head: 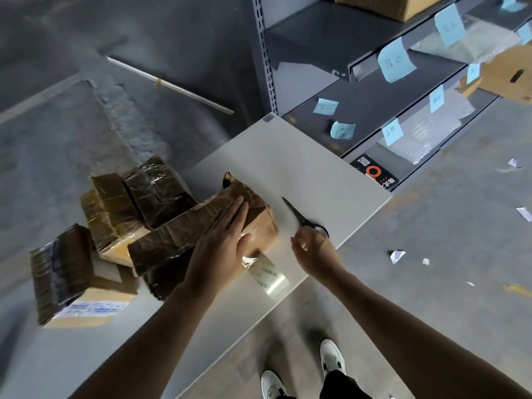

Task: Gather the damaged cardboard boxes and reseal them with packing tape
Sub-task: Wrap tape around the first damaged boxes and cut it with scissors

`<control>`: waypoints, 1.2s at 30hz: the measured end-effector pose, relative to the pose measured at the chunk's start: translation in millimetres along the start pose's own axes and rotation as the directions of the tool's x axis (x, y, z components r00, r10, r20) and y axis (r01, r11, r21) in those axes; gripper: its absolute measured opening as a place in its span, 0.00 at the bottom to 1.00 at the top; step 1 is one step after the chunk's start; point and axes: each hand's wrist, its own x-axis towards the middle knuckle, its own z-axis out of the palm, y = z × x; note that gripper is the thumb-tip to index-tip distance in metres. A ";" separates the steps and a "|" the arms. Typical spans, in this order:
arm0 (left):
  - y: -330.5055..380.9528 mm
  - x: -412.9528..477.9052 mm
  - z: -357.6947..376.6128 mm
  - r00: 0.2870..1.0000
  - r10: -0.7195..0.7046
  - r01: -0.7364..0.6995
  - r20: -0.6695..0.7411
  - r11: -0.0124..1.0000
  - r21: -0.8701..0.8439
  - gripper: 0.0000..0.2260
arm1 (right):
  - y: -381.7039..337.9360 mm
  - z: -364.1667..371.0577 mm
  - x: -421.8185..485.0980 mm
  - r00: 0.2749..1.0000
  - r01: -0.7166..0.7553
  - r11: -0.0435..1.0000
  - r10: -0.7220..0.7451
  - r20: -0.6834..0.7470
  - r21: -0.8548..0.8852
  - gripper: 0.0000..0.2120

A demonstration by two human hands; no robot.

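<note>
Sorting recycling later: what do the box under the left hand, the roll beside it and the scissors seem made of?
Box: brown corrugated cardboard, creased, wrapped in glossy clear tape.
Tape roll: clear shiny plastic film, seemingly on a printed core.
Scissors: dark blades, likely metal; black handles, probably plastic, partly hidden by the right hand.

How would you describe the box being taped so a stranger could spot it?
On the grey table, find the cluster of tape-wrapped boxes at its left. It is the crumpled box nearest the scissors, the only one with a left hand flat on top.
</note>
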 end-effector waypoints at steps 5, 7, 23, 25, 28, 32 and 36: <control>11.8 -9.2 -10.4 0.992 0.004 -0.022 -0.123 0.990 -0.140 0.12 | 11.0 -12.2 26.8 0.999 -0.002 0.942 0.020 0.049 -0.335 0.10; 13.3 -11.5 -10.2 0.990 -0.013 -0.010 -0.142 0.987 -0.161 0.08 | 12.7 -12.1 32.4 0.993 -0.005 0.909 0.052 0.102 -0.417 0.14; 3.2 -16.0 1.4 0.984 -0.119 0.101 -0.133 0.986 -0.134 0.07 | 0.0 -30.4 59.8 0.932 0.037 0.824 0.175 0.317 -0.566 0.10; 4.8 -16.0 -0.5 0.983 -0.121 0.103 -0.136 0.985 -0.136 0.07 | -1.8 -36.4 60.6 0.916 0.005 0.861 0.200 0.347 -0.508 0.05; 8.2 -16.8 -3.8 0.982 -0.119 0.099 -0.146 0.986 -0.136 0.08 | 0.9 -42.6 58.9 0.901 -0.050 0.921 0.209 0.381 -0.387 0.07; 19.0 -26.6 -6.2 0.974 -0.105 0.066 -0.201 0.979 -0.191 0.06 | 3.3 -54.9 46.2 0.912 -0.065 0.980 0.134 0.388 -0.187 0.08; 34.1 -49.9 1.8 0.944 -0.188 0.102 -0.269 0.947 -0.306 0.03 | 5.9 -80.1 34.9 0.881 -0.031 0.989 0.094 0.463 -0.143 0.08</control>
